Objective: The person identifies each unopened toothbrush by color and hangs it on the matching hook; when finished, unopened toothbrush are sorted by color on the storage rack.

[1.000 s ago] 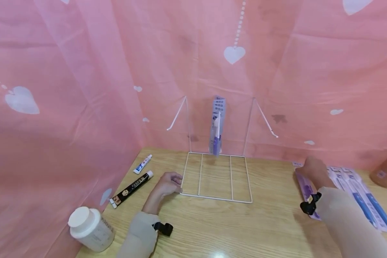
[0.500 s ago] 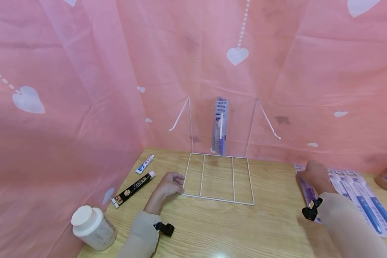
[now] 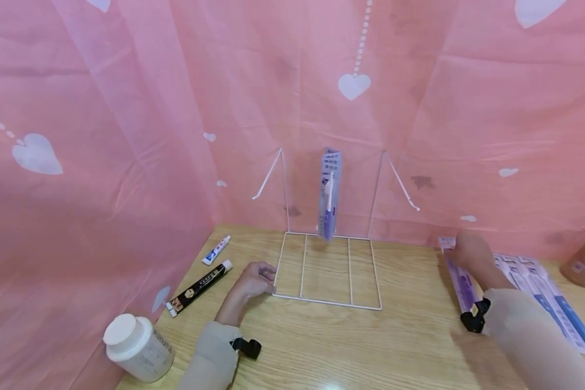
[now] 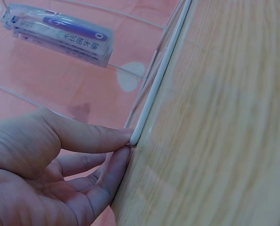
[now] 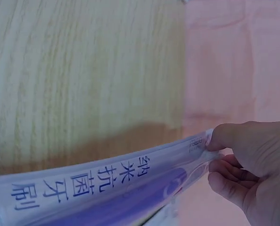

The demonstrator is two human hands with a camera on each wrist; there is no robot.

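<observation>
A white wire rack stands on the wooden table against the pink cloth, and one toothbrush package hangs at its back. My left hand pinches the rack's front left corner; the left wrist view shows thumb and forefinger closing on the wire, with the hung package beyond. My right hand pinches the far end of a purple toothbrush package at the right of the table. In the right wrist view that package is tilted up off the wood, held between thumb and fingers.
More toothbrush packages lie side by side right of the held one. A brown bottle stands at the far right. A black tube, a white and blue tube and a white jar sit at the left. Pink cloth walls enclose the table.
My right hand has raised the far end of the purple package a little off the table. The left hand stays on the rack's corner.
</observation>
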